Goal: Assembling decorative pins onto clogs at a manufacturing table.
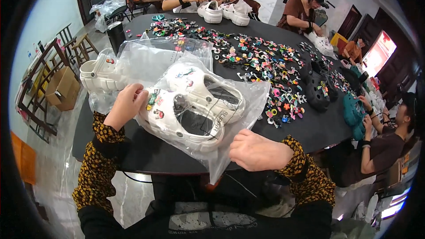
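Head view, centre of the frame: a clear plastic bag (212,106) lies on the dark round table (318,128) and holds a pair of white clogs (190,106), side by side, toes toward the upper left, with small coloured charms on their uppers. The left hand (127,105) sits at the left end of the bag, its fingers (139,94) curled closed against the toe of the nearer clog; whether they pinch the plastic or only press on it cannot be told. The right hand (259,150) is at the lower right of the bag, at its open mouth near the table edge, fingers folded in and gripping the loose plastic there. The clogs lie between the two hands, touching the left and just short of the right.

A second clear bag (168,55) lies behind the first, partly under it; its contents cannot be made out. To the left of centre, one loose white clog (99,73) rests on the table beside the bags. A wide scatter of coloured charms (261,62) covers the table toward the upper right, with black clogs (316,88) at its right edge. Other people sit around the far and right sides; one at the top of the frame handles another white pair (223,12).
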{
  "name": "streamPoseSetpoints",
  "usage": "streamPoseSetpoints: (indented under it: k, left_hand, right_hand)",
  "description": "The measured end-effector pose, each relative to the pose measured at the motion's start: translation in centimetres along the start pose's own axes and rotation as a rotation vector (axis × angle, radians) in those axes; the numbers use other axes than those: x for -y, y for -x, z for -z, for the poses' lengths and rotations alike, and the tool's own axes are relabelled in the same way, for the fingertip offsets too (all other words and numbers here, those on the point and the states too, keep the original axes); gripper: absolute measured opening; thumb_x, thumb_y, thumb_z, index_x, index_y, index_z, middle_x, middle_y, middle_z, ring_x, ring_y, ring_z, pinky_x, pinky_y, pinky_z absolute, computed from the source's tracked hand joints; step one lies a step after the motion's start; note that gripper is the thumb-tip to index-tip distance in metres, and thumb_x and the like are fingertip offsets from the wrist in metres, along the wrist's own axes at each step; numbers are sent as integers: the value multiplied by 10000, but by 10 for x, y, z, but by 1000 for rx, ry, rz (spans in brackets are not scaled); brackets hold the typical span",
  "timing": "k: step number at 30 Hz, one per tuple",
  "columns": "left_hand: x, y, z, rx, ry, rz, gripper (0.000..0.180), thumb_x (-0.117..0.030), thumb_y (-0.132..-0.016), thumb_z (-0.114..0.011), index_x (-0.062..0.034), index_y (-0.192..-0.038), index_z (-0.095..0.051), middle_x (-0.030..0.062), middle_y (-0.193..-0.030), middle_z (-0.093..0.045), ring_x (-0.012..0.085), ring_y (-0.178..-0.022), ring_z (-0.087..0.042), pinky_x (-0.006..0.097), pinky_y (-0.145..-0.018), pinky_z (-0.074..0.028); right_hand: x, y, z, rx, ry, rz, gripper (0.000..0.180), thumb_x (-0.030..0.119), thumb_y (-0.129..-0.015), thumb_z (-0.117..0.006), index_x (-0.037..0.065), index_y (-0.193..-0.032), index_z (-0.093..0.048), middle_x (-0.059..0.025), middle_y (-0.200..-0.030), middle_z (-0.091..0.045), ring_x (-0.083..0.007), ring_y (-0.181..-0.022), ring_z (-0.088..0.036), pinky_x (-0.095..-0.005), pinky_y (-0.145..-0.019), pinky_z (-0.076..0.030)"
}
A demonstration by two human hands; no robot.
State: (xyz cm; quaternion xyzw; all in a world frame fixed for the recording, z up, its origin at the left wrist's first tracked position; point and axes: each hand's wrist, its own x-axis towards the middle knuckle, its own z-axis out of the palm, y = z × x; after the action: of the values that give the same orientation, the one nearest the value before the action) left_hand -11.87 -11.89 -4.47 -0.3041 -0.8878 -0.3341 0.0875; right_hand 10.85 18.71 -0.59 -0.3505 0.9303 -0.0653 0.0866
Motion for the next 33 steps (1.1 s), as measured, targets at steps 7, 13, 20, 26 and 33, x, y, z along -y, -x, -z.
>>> streamPoseSetpoints:
  k: [7,13,20,26,33]
  left_hand:
    - [2,-3,-6,58,92,71,351,-284,-912,-555,36,-1052,-590,220,-906,-650,320,-845,-642,365,-759,-492]
    - [-2,-3,-3,89,88,82,337,-279,-917,-546,28,-1051,-587,215,-880,-646,324,-837,-636,367,-744,-483]
    - [0,-4,-3,119,41,65,319,-232,-940,-529,47,-1088,-567,158,-860,-647,193,-786,-610,304,-717,-477]
    - [-1,-4,-2,119,14,40,314,-233,-940,-526,43,-1083,-568,187,-865,-645,226,-795,-622,320,-727,-480]
    - [-10,-5,-3,98,3,-26,279,-241,-925,-514,35,-931,-548,253,-812,-589,421,-789,-562,436,-692,-438]
  right_hand:
    - [-3,12,-15,-147,177,-172,177,122,-795,-621,13,-931,-592,-150,-1061,-579,-275,-932,-546,-373,-837,-424]
    - [-18,24,-28,-176,360,-372,279,122,-796,-624,-10,-1036,-575,-214,-1213,-512,-309,-965,-533,-388,-842,-426]
    - [-23,25,-20,-386,362,-504,466,89,-822,-550,5,-1274,-479,-210,-1213,-501,-292,-918,-536,-369,-816,-451]
    - [-20,11,-18,-567,-618,-282,564,-20,-896,-498,0,-1428,-310,-186,-1364,-453,-276,-1278,-442,-317,-1062,-320]
    - [-28,-41,-3,-774,64,-173,498,224,-841,-651,-89,-1193,-491,-214,-1074,-573,-379,-1043,-513,-428,-941,-391]
